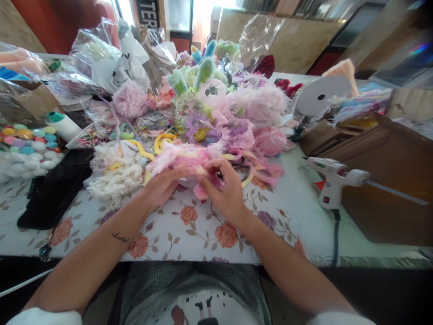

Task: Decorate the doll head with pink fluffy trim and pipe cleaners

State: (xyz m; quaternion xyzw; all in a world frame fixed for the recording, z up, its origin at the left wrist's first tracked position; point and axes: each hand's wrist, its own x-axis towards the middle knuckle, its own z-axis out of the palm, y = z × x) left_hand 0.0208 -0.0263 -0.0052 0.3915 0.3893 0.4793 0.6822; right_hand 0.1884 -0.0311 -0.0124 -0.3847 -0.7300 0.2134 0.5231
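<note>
A pink fluffy piece (192, 155) with pale yellow fuzzy trim lies in front of me at the edge of the pile. My left hand (172, 180) is closed on it, thumb and fingers pressed at its near side. My right hand (225, 185) pinches a pale yellow and pink fuzzy strip (202, 171) at the same spot, its fingertips almost meeting my left thumb. A pink tuft (200, 191) hangs below the fingers. Dark-handled scissors (241, 169) lie just beyond my right hand, partly covered. The exact join between my fingertips is hidden.
A doll (189, 106) with blue-green rabbit ears stands amid yarn and ruffled trim. Cream yarn (117, 180), a black pouch (57, 189) and pastel beads (30, 149) are on the left. On the right are a white glue gun (333, 178), a cardboard box (389, 189) and a ribbon spool (321, 95).
</note>
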